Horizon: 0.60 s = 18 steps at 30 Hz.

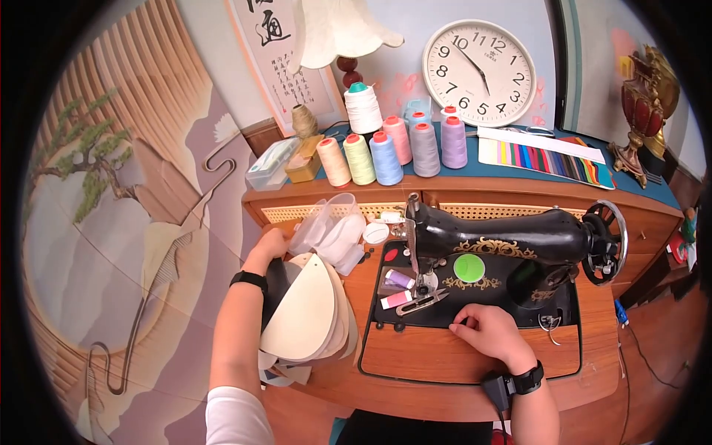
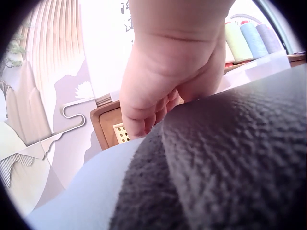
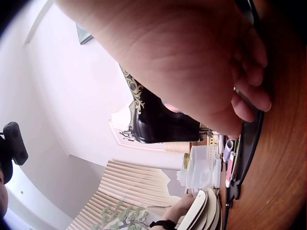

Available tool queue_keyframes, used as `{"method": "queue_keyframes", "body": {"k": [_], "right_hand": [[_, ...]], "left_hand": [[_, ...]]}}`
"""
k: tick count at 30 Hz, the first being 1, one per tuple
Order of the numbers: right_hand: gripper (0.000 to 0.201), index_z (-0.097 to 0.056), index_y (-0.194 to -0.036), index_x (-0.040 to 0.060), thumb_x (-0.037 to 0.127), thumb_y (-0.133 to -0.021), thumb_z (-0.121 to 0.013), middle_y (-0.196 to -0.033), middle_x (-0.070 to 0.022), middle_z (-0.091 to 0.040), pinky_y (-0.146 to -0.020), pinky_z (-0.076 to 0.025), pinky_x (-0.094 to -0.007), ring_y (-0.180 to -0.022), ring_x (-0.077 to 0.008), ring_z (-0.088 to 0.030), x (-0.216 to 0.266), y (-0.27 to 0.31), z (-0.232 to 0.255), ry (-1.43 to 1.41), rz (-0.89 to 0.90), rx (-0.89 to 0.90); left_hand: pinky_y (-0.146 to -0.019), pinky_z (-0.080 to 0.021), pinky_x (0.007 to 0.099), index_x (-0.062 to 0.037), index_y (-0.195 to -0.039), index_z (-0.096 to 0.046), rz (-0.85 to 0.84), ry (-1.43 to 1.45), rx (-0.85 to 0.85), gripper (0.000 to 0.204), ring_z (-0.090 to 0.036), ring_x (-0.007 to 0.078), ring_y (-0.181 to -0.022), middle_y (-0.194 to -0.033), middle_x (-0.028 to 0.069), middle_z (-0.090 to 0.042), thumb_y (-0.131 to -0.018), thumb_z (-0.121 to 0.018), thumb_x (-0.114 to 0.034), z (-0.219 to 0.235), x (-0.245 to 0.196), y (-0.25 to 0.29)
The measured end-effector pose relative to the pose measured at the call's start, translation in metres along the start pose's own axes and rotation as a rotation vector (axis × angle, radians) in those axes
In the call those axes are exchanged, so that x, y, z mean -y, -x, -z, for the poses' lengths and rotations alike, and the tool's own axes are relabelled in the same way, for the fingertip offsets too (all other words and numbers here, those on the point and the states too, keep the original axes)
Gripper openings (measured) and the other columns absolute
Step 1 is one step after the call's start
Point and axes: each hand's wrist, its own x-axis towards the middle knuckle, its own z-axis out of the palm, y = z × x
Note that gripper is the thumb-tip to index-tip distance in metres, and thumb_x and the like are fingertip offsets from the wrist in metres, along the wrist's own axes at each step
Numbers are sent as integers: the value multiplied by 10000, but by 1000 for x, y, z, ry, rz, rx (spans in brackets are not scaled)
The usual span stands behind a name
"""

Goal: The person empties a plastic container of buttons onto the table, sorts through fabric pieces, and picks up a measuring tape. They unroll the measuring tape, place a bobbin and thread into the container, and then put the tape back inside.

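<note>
My left hand (image 1: 272, 243) is at the table's left end, with its fingers curled at the far edge of a black leather piece (image 1: 274, 285). Up close in the left wrist view, the black leather (image 2: 240, 139) shows a grained face and fuzzy underside; the thumb tip is hidden behind it. Beside it lies a stack of cream half-round leather pieces (image 1: 300, 311). My right hand (image 1: 486, 331) rests at the front of the black sewing machine (image 1: 497, 233), fingers loosely curled, holding nothing. Thread snips (image 1: 423, 302) lie left of it.
Clear plastic boxes (image 1: 326, 230) stand beyond the stack. Small purple (image 1: 400, 279) and pink spools (image 1: 397, 299) lie by the needle, and a green disc (image 1: 469, 268) is under the machine's arm. Large thread cones (image 1: 389, 159), a clock (image 1: 480, 74) and colour swatches (image 1: 541, 159) fill the back shelf.
</note>
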Motion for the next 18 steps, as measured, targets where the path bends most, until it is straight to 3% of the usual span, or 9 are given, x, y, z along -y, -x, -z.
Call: {"method": "queue_keyframes", "body": {"k": [4,6,12,16,18], "right_hand": [[225,-683,-867,117,331,-801,-691,-650,-44,-628,-590,-464,-336,-633,-234,-612,2,0,0,9,2,5],[229,-681,-866,113,332,-800,-693,-650,-44,-629,-589,-463,-336,-632,-232,-611,1,0,1,-3,-6,10],[230,-679,-872,116,336,-804,-691,-647,-41,-624,-584,-459,-339,-626,-232,-607,0,0,0,1,0,9],[228,-678,-872,117,334,-806,-689,-644,-39,-622,-577,-454,-341,-623,-234,-604,-1,0,0,-1,8,11],[225,-678,-869,119,334,-806,-688,-644,-38,-621,-573,-450,-341,-620,-235,-602,-1,0,0,2,14,9]], "left_hand": [[-787,-502,376,34,-980,-681,-72,0,-107,246,-658,352,-917,-930,254,-667,-798,-637,-125,-5,2,0],[-713,-511,361,50,-887,-692,50,72,-39,180,-682,307,-806,-811,230,-676,-785,-636,-88,-5,-3,-1],[-604,-502,316,29,-815,-703,21,132,61,154,-660,222,-628,-690,146,-672,-785,-647,-111,-3,-1,1],[-683,-510,327,11,-883,-708,18,17,168,263,-673,238,-731,-780,148,-691,-766,-703,-225,2,-7,12],[-786,-497,336,-1,-973,-698,-134,23,135,426,-666,265,-876,-907,161,-695,-722,-745,-342,-3,-5,10]]}}
